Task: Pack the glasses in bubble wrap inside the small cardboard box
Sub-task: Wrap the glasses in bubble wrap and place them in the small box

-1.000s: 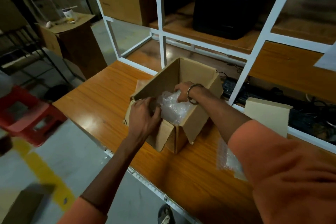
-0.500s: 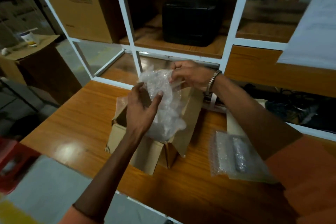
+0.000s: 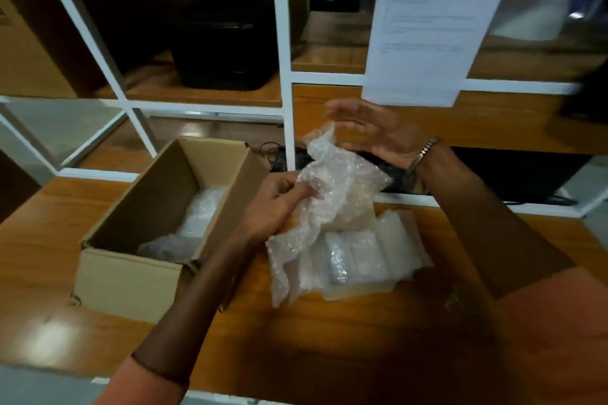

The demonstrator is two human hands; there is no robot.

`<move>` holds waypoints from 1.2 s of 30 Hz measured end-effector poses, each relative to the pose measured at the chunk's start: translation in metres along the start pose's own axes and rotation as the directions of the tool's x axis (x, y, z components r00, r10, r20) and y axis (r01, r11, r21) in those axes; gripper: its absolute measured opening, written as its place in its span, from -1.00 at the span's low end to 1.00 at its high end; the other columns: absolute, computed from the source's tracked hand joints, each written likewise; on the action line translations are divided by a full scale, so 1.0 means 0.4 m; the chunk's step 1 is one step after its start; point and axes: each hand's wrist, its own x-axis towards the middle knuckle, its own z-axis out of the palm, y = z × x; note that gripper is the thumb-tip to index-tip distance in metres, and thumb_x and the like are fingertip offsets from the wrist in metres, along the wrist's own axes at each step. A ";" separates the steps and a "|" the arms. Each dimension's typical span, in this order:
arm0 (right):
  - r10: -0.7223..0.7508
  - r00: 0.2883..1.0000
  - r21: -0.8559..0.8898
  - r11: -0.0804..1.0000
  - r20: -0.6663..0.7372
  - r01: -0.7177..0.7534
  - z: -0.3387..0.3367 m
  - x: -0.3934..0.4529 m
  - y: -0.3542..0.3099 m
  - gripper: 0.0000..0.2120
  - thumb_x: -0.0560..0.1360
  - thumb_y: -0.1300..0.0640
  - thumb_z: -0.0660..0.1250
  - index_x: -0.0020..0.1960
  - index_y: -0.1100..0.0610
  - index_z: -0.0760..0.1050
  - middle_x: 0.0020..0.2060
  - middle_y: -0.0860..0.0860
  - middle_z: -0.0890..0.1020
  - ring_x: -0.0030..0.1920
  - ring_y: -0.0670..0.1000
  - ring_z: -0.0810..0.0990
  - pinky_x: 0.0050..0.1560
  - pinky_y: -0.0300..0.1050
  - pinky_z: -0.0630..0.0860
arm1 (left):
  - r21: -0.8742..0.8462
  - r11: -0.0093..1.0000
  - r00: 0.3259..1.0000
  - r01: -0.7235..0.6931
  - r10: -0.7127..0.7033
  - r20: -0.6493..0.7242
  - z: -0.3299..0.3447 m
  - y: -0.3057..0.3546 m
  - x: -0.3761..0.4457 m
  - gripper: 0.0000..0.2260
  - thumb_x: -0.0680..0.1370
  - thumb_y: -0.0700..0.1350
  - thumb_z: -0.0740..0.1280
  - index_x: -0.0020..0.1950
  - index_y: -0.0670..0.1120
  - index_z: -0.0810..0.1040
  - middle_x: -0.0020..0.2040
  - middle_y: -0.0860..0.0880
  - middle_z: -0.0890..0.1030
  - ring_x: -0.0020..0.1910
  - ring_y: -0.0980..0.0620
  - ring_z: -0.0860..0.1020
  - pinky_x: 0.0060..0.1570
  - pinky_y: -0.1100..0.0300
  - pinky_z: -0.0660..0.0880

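- My left hand [image 3: 274, 207] grasps a crumpled sheet of bubble wrap [image 3: 332, 187]; the fingers curl into its left edge and the grip is clenched on it.
- The sheet is held above the counter [image 3: 329, 332], just right of the small cardboard box [image 3: 131, 279]. Its lower end hangs down toward the counter surface.
- My right hand [image 3: 375, 131] is released: fingers spread, palm turned toward the sheet, just beside its upper edge. Whether the palm touches the sheet cannot be told. A metal bracelet [image 3: 422, 153] sits on that wrist.
- The box stands open near the counter's left edge, flaps up. Inside it lie bubble-wrapped bundles [image 3: 197, 223]; their contents cannot be made out.
- A further wrapped bundle [image 3: 358, 260] lies flat on the counter to the right of the box, below the held sheet. A long object shows through the wrap; blur prevents identifying it.
- Along the counter's far edge stands a white frame [image 3: 284, 76] of shelves. A printed paper sheet [image 3: 434, 26] hangs on it at the upper right; the text is unreadable.
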 end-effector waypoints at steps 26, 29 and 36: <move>0.474 0.877 -0.518 0.772 0.083 -0.368 -0.430 -0.444 0.217 -0.61 0.48 0.08 0.57 0.18 0.30 0.63 0.11 0.12 0.76 0.15 0.18 0.74 0.20 0.12 0.67 | 0.735 0.677 0.821 0.038 -0.441 0.364 0.300 -0.118 -0.037 -0.70 0.69 -0.03 0.40 0.41 -0.05 0.63 0.34 -0.02 0.68 0.27 0.03 0.65 0.35 -0.01 0.57; 0.528 0.837 -0.385 0.809 0.143 -0.445 -0.411 -0.449 0.252 -0.62 0.48 0.15 0.56 0.25 0.22 0.60 0.17 0.14 0.74 0.19 0.19 0.72 0.25 0.14 0.63 | 0.566 0.820 0.878 0.090 -0.334 0.344 0.380 -0.100 -0.057 -0.31 0.60 0.16 0.47 0.67 0.09 0.29 0.56 -0.04 0.48 0.51 -0.02 0.47 0.44 0.05 0.45; 0.465 0.877 -0.302 0.859 0.124 -0.413 -0.359 -0.467 0.270 -0.67 0.46 0.29 0.55 0.17 0.14 0.59 -0.03 -0.03 0.79 0.01 0.00 0.77 -0.05 -0.15 0.69 | 0.230 0.968 0.951 0.096 -0.158 0.267 0.548 -0.120 -0.052 -0.71 0.68 0.01 0.43 0.34 -0.10 0.61 0.16 -0.11 0.73 0.10 -0.08 0.71 0.20 -0.17 0.66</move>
